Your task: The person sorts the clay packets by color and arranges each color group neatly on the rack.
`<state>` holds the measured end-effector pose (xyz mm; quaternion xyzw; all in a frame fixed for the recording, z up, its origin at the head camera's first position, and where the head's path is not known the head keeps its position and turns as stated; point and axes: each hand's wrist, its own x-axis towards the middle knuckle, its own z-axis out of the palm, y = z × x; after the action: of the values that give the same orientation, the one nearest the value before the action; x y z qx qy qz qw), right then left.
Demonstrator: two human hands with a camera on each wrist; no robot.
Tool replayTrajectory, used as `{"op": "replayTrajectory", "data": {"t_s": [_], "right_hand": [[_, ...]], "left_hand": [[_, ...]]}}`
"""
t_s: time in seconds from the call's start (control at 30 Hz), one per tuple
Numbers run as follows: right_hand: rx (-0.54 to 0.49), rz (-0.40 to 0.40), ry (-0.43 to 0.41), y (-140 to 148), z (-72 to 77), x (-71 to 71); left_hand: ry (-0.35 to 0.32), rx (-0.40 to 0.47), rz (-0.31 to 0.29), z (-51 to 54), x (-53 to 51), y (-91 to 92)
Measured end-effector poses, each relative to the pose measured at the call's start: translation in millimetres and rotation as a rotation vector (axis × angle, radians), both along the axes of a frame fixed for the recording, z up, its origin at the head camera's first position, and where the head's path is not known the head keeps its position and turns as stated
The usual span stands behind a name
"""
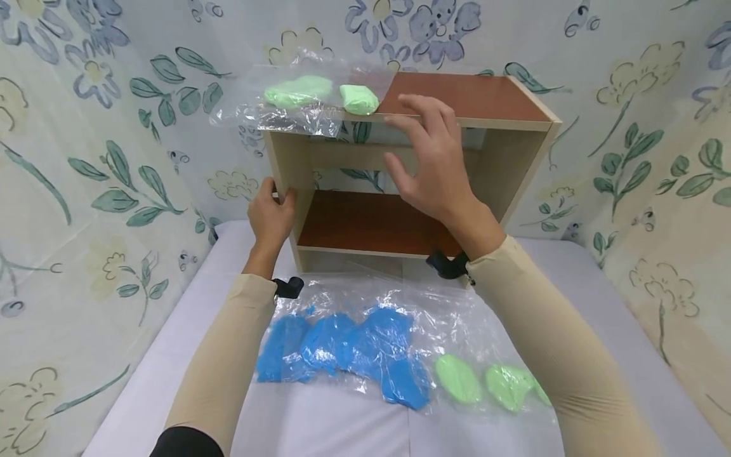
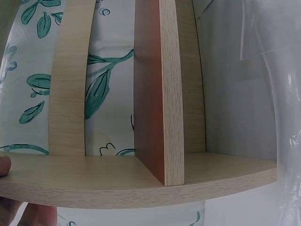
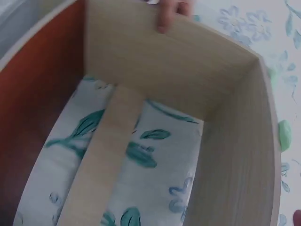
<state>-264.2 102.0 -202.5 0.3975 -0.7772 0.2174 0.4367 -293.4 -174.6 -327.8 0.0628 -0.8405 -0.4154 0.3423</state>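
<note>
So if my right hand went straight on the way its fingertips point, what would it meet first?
Probably the small green lump on top of the shelf unit, left of your right hand; depth is unclear, so the hand might pass in front.

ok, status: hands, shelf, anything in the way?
Left hand grips left side of the shelf. Right hand raised in front, empty. Shelf upright. Possibly in the way: bag of green lumps on top, overhanging left; second bag in front.
</note>
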Motion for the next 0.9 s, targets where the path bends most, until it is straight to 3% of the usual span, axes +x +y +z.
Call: {"op": "replayTrajectory", "data": {"t_s": [0.13,0.23,0.33,0.57,0.9], "right_hand": [[0.034,0.001,0.113,19,-29.9,14.4],[0.082,0.015,0.100,36,-52.2,22.7],[0.129,-0.010,0.032,55,-72.0,30.5],[0.130,-0.088,-0.170,96,-114.7,47.3],[0.190,-0.274,-0.395,154,-167.5,75.7]], "left_hand": [[-0.006,0.010,-0.011,0.2,-0.3,-0.5],[-0.004,0.013,-0.013,-1.3,-0.7,-1.2],[0.006,0.014,-0.013,-2.2,-0.9,-1.4],[0.021,0.009,-0.008,-0.2,-1.0,-1.0],[0.017,0.007,0.000,-0.9,-1.5,-0.9]]}}
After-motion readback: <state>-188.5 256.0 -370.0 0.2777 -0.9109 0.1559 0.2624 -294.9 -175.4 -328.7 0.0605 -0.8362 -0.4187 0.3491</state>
